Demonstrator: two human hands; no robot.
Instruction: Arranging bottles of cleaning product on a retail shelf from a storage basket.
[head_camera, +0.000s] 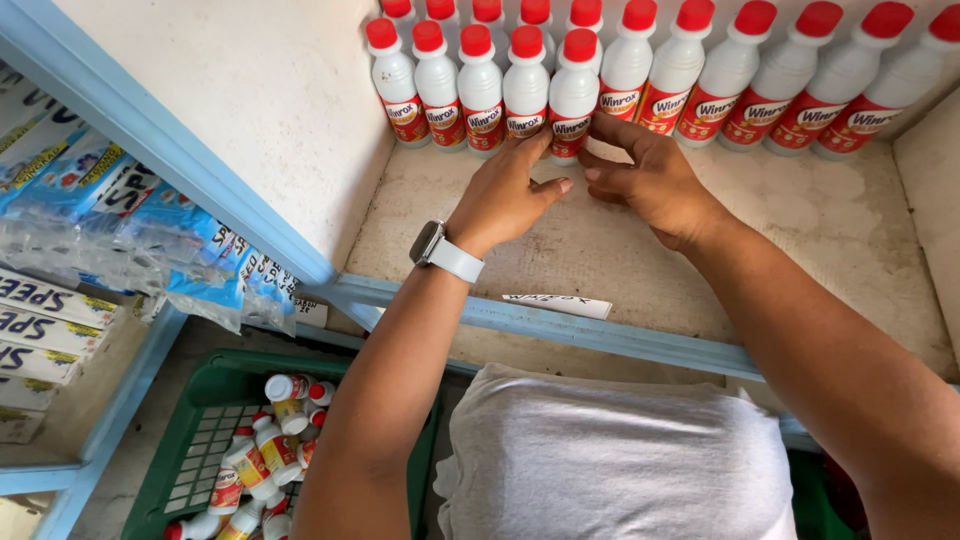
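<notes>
Both hands were up at the shelf (640, 290) in the upper centre of the frame. Left hand (505, 195), with a white-strapped watch (440, 250) on its wrist, had loosely spread fingers touching the base of a white bottle with red cap (573, 95) at the front row's end. Right hand (650, 180) sat just beside it, fingers curled narrow, tips at the same bottle; grip not clear. More matching bottles (760, 90) lined the back wall. A green crate (190, 440) at lower left held loose bottles. Blue sachet packs (130, 210) hung at left.
</notes>
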